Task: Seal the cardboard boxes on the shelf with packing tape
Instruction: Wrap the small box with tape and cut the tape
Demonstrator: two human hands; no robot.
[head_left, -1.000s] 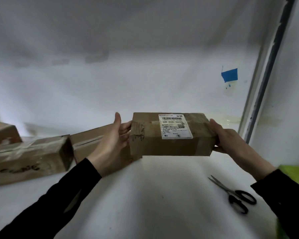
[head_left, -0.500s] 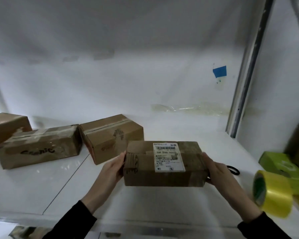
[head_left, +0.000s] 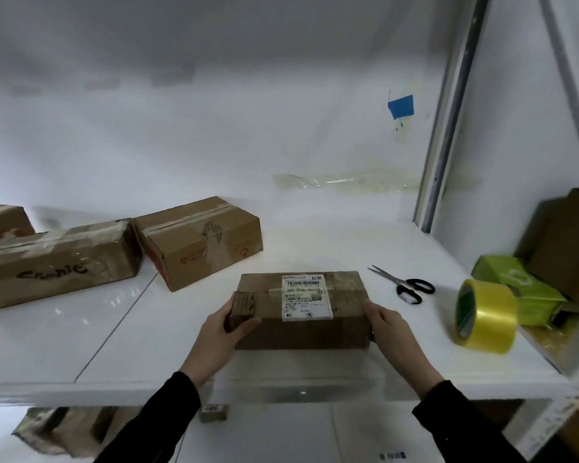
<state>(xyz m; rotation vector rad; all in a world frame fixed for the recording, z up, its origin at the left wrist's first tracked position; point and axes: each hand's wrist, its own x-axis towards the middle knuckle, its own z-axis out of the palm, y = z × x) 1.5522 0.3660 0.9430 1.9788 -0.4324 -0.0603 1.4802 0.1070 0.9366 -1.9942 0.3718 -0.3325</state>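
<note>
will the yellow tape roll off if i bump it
Probably: the tape stands on its curved rim, so a nudge could roll it. The green box behind may stop it going back; toward the shelf front nothing blocks it.

The brown cardboard box [head_left: 0, 222] far left runs off the edge; print on the white shipping label [head_left: 306, 297] is too small to read.
</note>
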